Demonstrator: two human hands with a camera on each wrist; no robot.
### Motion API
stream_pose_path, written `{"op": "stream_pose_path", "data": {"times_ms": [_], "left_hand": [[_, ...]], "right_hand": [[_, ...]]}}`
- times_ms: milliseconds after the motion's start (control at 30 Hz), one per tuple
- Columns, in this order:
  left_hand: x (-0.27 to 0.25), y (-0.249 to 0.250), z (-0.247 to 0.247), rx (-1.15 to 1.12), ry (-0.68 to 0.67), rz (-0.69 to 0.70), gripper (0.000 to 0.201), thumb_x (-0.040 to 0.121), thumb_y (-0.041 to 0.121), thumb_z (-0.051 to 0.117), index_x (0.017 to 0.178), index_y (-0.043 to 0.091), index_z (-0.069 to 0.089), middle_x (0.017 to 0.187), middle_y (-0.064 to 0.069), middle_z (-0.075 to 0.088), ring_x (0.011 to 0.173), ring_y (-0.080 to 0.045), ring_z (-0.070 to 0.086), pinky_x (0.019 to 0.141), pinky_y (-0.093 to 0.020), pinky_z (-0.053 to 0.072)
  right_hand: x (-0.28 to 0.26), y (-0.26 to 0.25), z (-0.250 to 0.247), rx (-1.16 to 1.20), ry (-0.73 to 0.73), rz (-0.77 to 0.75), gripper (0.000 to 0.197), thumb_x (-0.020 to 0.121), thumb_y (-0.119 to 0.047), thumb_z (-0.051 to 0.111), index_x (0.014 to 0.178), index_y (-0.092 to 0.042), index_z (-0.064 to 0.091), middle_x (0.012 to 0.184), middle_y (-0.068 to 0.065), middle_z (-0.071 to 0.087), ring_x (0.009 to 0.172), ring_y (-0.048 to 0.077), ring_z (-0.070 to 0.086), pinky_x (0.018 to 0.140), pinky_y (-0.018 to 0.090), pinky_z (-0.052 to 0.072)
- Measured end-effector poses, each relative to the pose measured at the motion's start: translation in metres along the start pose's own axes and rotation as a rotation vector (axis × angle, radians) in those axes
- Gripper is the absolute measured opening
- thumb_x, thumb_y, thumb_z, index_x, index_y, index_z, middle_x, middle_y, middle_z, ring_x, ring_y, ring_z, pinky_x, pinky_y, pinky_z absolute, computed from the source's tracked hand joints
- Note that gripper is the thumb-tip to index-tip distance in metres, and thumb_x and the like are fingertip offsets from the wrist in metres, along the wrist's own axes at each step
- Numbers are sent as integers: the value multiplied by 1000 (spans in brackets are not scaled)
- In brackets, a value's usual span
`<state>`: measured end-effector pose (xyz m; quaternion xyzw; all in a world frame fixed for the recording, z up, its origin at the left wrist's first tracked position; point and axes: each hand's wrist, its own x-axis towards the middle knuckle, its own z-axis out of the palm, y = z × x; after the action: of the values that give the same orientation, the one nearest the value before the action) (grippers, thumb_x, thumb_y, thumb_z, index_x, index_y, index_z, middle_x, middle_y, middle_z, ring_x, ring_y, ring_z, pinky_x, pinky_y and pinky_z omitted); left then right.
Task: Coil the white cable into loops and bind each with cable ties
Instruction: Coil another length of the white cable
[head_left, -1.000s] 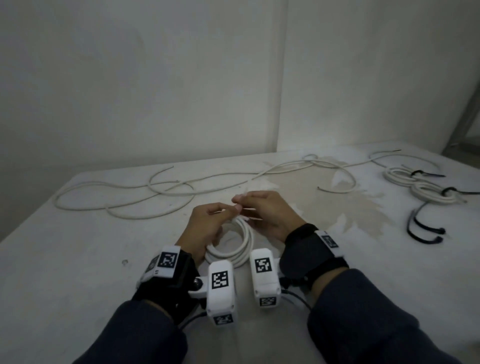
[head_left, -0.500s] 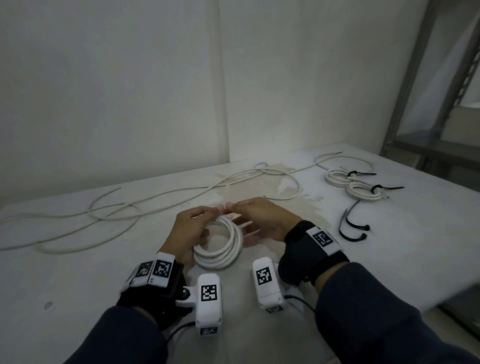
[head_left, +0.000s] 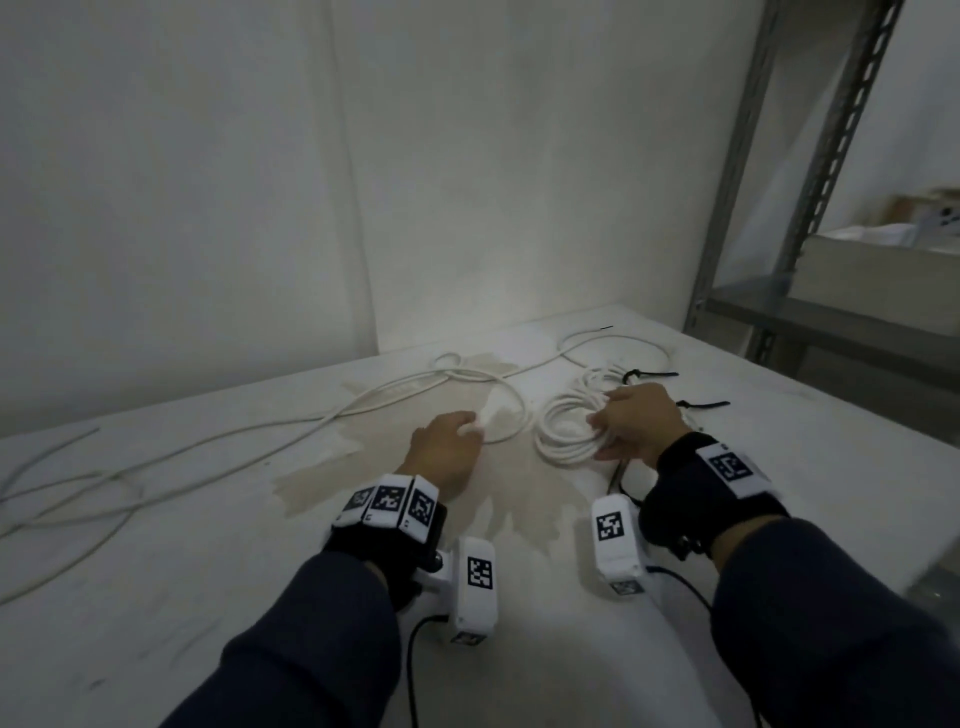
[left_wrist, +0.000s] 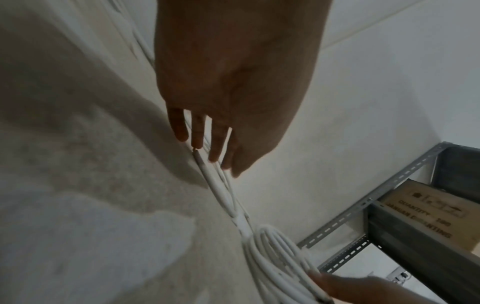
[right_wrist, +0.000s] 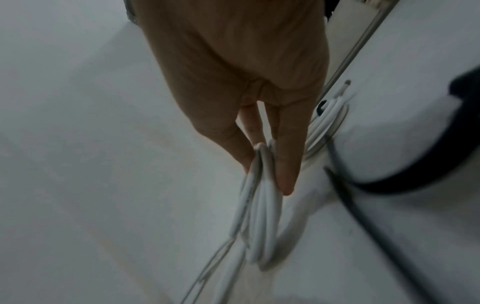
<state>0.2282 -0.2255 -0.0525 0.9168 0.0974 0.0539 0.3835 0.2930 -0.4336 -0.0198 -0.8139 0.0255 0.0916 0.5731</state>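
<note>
The right hand pinches an unbound coil of white cable toward the tabletop's far right edge. The left hand, fingers relaxed, touches loose cable mid-table. Coiling appears finished; next, a black cable tie from beside the coil must bind it.

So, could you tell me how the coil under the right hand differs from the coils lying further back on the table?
The near coil has no tie that I can see; the far coils carry black cable ties. The right hand grips the near coil between its fingers, while the far coils lie untouched. The near coil's loops look wider and looser; the far coils look more compact. Both are loops of the same white cable on the table.
</note>
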Motion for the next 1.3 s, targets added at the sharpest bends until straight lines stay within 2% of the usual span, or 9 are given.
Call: {"op": "stream_pose_path", "data": {"times_ms": [233, 367, 500, 600, 733, 867, 967, 1133, 1300], "left_hand": [[10, -5, 2, 90, 7, -9, 8, 85, 20, 66, 92, 21, 70, 104, -4, 64, 103, -23, 60, 84, -26, 48], [7, -1, -3, -143, 196, 44, 13, 89, 16, 62, 95, 11, 73, 93, -3, 65, 84, -14, 57, 70, -15, 38], [5, 4, -25, -503, 490, 102, 7, 89, 15, 65, 93, 16, 70, 91, -6, 65, 78, -14, 54, 75, -26, 45], [-9, 7, -38, -574, 472, 176, 11, 88, 14, 66, 98, 13, 71, 90, -1, 62, 73, -6, 51, 71, -20, 45], [-35, 9, -47, -429, 253, 335, 11, 84, 7, 69, 94, 9, 72, 85, -1, 63, 70, -4, 54, 66, -10, 43], [-66, -7, -65, -303, -17, 336, 7, 84, 12, 71, 88, 17, 73, 82, 0, 68, 72, 0, 58, 69, -12, 45], [-87, -14, -89, -620, -33, 42, 33, 92, 42, 55, 103, 15, 70, 96, -1, 71, 88, -13, 64, 78, -24, 47], [-116, -27, -148, -1629, 83, -152, 52, 82, 51, 63, 103, 5, 52, 102, -18, 65, 96, -29, 64, 91, -40, 51], [-148, -55, -201, -1805, 356, -167, 29, 87, 30, 65, 93, 5, 52, 67, -6, 55, 48, -12, 51, 44, -16, 48]], "right_hand": [[41, 16, -10, -15, 97, 56, 18, 85, -4, 67, 74, -10, 54, 86, 14, 62, 72, 24, 64, 67, 32, 60], [42, 10, 5, 95, 163, 90, 32, 85, -13, 70, 101, 12, 59, 92, 26, 65, 86, 40, 66, 79, 55, 56], [24, -14, 8, -268, 143, 76, 52, 89, -39, 59, 124, 0, 55, 123, 22, 59, 114, 39, 57, 96, 46, 49], [-1, -36, 19, -569, 244, -21, 58, 90, -51, 52, 123, -3, 53, 127, 25, 52, 124, 39, 43, 97, 38, 38], [-24, -55, 52, 231, -142, -15, 41, 92, -46, 57, 99, -6, 54, 89, 12, 62, 87, 29, 64, 73, 32, 50], [-47, -69, 78, 698, -284, 1, 12, 98, -5, 44, 92, 0, 54, 71, 10, 52, 45, 13, 54, 43, 22, 46], [-69, -78, 88, 388, -517, -213, 27, 95, 3, 41, 106, -8, 63, 63, 0, 46, 44, 7, 35, 41, 17, 26], [-116, -88, 99, -149, -1133, -261, 30, 92, 10, 45, 107, -6, 65, 59, 2, 56, 49, 9, 49, 50, 17, 41], [-143, -87, 111, -782, -1134, -313, 29, 84, 1, 58, 98, -17, 75, 65, -1, 65, 62, 12, 54, 60, 21, 42]]}}
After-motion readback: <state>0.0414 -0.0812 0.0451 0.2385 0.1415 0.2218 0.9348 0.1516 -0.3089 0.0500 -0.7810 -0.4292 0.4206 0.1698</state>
